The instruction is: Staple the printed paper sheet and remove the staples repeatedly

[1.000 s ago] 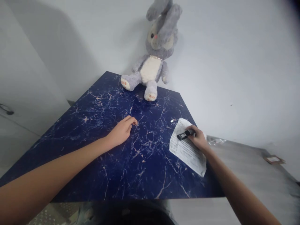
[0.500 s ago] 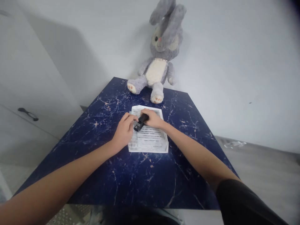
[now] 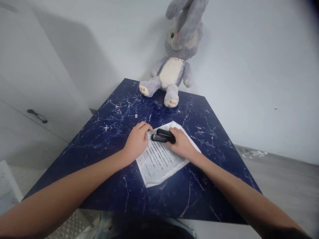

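Observation:
A black stapler (image 3: 161,135) is in my right hand (image 3: 180,142), whose fingers close around its rear end. Its jaws point left and are parted, over the upper part of the printed paper sheets (image 3: 161,162). The paper lies turned at an angle on the table, its edges slightly creased. At the sheets' upper left edge, my left hand (image 3: 138,139) has its fingers bent and pressed together on the paper, close to the stapler's nose. Part of the paper is hidden under both hands and the stapler.
The dark blue marble-patterned table (image 3: 99,159) carries a small pale rectangular piece (image 3: 136,116) beyond my left hand. A grey plush rabbit (image 3: 171,73) sits at the far edge against the wall. To the left is a white cabinet with a black handle (image 3: 37,116).
The paper has been turned and slid nearer to me. The stapler has swung round to point left and moved right with my right hand. The small pale piece now shows fully.

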`<action>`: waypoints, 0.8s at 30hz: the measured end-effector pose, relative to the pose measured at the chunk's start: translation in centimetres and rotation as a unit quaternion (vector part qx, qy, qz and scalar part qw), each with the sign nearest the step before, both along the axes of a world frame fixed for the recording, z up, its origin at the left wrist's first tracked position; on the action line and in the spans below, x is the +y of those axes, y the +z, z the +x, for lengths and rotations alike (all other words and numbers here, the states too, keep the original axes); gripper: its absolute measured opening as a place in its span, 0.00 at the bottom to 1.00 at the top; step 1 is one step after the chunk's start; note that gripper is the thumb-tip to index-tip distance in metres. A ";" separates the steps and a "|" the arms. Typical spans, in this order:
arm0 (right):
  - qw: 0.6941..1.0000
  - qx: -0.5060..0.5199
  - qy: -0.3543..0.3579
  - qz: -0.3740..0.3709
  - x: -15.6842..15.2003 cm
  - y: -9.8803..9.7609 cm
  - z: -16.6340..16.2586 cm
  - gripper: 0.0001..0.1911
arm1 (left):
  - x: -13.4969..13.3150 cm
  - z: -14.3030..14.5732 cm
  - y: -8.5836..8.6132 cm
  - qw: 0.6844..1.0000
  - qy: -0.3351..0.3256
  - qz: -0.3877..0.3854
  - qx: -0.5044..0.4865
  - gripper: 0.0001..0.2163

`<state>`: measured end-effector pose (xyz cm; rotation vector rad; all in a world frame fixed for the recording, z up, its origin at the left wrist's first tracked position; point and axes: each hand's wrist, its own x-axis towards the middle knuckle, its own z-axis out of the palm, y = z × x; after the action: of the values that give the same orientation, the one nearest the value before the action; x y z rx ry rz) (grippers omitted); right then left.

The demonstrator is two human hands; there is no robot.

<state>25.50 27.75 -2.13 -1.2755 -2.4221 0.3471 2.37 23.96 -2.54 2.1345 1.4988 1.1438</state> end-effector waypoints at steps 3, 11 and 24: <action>1.000 -0.004 -0.004 -0.021 -5.0 0.0 1.1 0.10 | 0.1 0.3 -1.0 0.998 -0.011 -0.065 -0.017 0.23; 0.991 0.040 0.082 -0.097 -5.9 1.9 5.6 0.06 | 1.4 0.7 -2.0 0.960 -0.114 -0.012 0.254 0.16; 0.981 0.115 0.141 -0.061 -3.2 -0.4 4.5 0.10 | 2.8 -0.7 -1.9 0.952 -0.097 0.005 0.292 0.13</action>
<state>29.97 24.55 -2.55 -0.8779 -2.4090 0.6924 1.66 26.74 -4.49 2.7044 1.4374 0.4656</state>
